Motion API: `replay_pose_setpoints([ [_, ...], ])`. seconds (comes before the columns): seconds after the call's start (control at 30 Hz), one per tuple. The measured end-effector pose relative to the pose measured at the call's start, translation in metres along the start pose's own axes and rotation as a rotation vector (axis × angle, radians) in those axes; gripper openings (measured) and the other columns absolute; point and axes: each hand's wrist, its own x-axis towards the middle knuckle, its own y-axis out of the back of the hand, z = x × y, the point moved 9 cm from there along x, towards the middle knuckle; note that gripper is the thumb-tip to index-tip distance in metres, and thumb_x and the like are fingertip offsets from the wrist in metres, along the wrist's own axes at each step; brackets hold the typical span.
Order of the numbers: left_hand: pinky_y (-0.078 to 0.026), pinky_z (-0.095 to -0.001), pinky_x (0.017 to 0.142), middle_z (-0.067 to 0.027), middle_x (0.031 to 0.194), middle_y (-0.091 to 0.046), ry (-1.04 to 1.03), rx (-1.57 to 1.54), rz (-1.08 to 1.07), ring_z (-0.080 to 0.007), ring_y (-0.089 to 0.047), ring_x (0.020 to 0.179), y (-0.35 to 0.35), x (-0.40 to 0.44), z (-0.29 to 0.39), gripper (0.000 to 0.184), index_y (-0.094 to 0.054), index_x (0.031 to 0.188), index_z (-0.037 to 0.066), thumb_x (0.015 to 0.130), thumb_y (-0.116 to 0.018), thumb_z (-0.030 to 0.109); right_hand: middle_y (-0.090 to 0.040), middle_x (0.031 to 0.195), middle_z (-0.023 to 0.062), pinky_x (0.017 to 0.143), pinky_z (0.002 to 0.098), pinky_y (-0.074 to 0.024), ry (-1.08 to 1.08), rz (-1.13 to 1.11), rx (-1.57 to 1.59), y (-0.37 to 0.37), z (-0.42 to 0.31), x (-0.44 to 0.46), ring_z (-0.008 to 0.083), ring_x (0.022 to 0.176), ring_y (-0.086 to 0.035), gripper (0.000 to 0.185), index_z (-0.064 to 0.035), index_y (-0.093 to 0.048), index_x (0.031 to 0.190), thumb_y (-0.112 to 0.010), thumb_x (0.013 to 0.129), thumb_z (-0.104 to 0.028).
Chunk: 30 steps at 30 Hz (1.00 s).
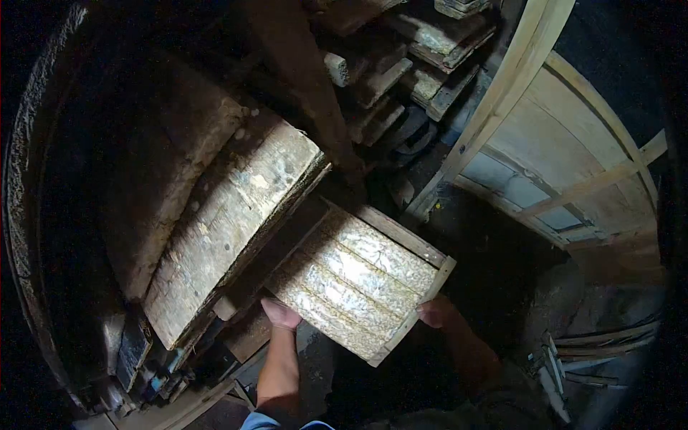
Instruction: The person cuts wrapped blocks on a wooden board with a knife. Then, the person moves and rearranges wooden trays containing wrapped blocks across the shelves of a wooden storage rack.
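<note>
Just below centre, toward six o'clock, sits a wood-edged panel (351, 283), grooved from ten to four. The left hand (282, 314) has its grip closed on its eight-o'clock side; the right hand (438, 314) clasps its four-o'clock rail (413, 314). A weathered wooden slab (240, 208) lies at ten.

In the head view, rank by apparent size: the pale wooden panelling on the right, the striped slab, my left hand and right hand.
1. Pale wooden panelling
2. Striped slab
3. Left hand and right hand: look about alike, so unranked.
</note>
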Motion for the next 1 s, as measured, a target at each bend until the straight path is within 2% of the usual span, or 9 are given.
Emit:
replay_pose_setpoints([
  [0.07, -0.030, -0.0491, 0.108, -0.0140, 0.139, -0.045, 0.024, -0.016, 0.078, -0.0352, -0.042, 0.126, -0.008, -0.007, -0.009, 0.080, -0.041, 0.138, 0.005, 0.087, -0.032, 0.066, -0.065, 0.092, 0.0103, 0.078, 0.0358, -0.0522, 0.261, -0.036, -0.035, -0.024, -0.042, -0.030, 0.0248, 0.088, -0.062, 0.035, -0.0001, -0.060, 0.103, -0.070, 0.069, -0.004],
  [0.13, -0.027, -0.0507, 0.109, -0.0159, 0.141, -0.043, 0.041, -0.099, 0.142, -0.0369, -0.039, 0.128, -0.009, -0.011, -0.015, 0.088, -0.040, 0.139, 0.006, 0.086, -0.021, 0.075, -0.065, 0.096, 0.0110, 0.083, 0.0371, -0.0506, 0.282, -0.073, -0.076, -0.023, -0.046, -0.036, 0.0258, 0.093, -0.062, 0.032, -0.0052, -0.061, 0.102, -0.070, 0.071, -0.006],
  [0.43, -0.024, -0.0504, 0.110, -0.0118, 0.144, -0.040, 0.167, -0.033, 0.085, -0.0344, -0.036, 0.131, -0.041, -0.009, -0.032, 0.095, -0.038, 0.141, 0.009, 0.080, -0.028, 0.081, -0.064, 0.102, 0.0109, 0.095, 0.0383, -0.0459, 0.597, 0.038, -0.501, 0.063, -0.014, -0.021, 0.0248, 0.105, -0.059, 0.019, -0.0172, -0.061, 0.093, -0.069, 0.076, -0.016],
  [0.6, -0.022, -0.0505, 0.111, -0.0116, 0.145, -0.038, 0.224, 0.012, 0.075, -0.0336, -0.033, 0.133, -0.043, -0.006, -0.034, 0.103, -0.035, 0.142, 0.008, 0.076, -0.025, 0.085, -0.058, 0.121, 0.0193, 0.094, 0.0484, -0.0448, 0.292, -0.167, 0.334, -0.067, -0.073, -0.079, 0.0349, 0.111, -0.056, 0.064, 0.0052, -0.053, 0.121, -0.063, 0.058, -0.002],
  [0.7, -0.021, -0.0517, 0.111, -0.0135, 0.147, -0.035, 0.265, 0.032, 0.041, -0.0350, -0.032, 0.134, -0.047, -0.010, -0.026, 0.107, -0.032, 0.143, 0.006, 0.074, -0.024, 0.086, -0.062, 0.112, 0.0153, 0.094, 0.0438, -0.0459, 0.347, -0.107, 0.022, 0.010, -0.022, -0.030, 0.0269, 0.108, -0.059, 0.046, -0.0034, -0.058, 0.106, -0.069, 0.063, -0.014],
  [0.77, -0.021, -0.0523, 0.111, -0.0138, 0.147, -0.034, 0.286, 0.054, 0.050, -0.0351, -0.031, 0.134, -0.048, -0.012, -0.022, 0.107, -0.032, 0.144, 0.006, 0.074, -0.023, 0.087, -0.064, 0.106, 0.0125, 0.094, 0.0407, -0.0466, 0.430, 0.038, -0.609, 0.094, 0.032, 0.016, 0.0215, 0.106, -0.060, 0.035, -0.0091, -0.061, 0.096, -0.073, 0.066, -0.022],
  [0.83, -0.020, -0.0538, 0.111, -0.0134, 0.148, -0.034, 0.314, 0.053, 0.094, -0.0349, -0.031, 0.134, -0.053, -0.014, -0.024, 0.108, -0.032, 0.144, 0.007, 0.072, -0.022, 0.088, -0.061, 0.116, 0.0177, 0.096, 0.0457, -0.0448, 0.326, -0.256, 0.319, -0.045, -0.049, -0.043, 0.0335, 0.110, -0.057, 0.064, 0.0000, -0.054, 0.119, -0.064, 0.057, -0.007],
  [0.87, -0.020, -0.0538, 0.111, -0.0134, 0.148, -0.034, 0.314, 0.055, 0.089, -0.0349, -0.031, 0.134, -0.051, -0.013, -0.024, 0.108, -0.032, 0.144, 0.007, 0.072, -0.022, 0.088, -0.057, 0.122, 0.0183, 0.098, 0.0492, -0.0433, 0.350, -0.161, 0.325, -0.072, -0.073, -0.068, 0.0380, 0.113, -0.055, 0.079, 0.0023, -0.044, 0.131, -0.057, 0.053, -0.002],
  [1.0, -0.023, -0.0526, 0.110, -0.0102, 0.147, -0.036, 0.422, 0.050, 0.058, -0.0322, -0.034, 0.134, -0.048, -0.019, -0.025, 0.109, -0.035, 0.143, 0.010, 0.070, -0.022, 0.089, -0.052, 0.129, 0.0184, 0.099, 0.0488, -0.0428, 0.327, -0.186, 0.354, -0.043, -0.049, -0.046, 0.0353, 0.117, -0.053, 0.082, 0.0032, -0.040, 0.133, -0.057, 0.053, -0.004],
])
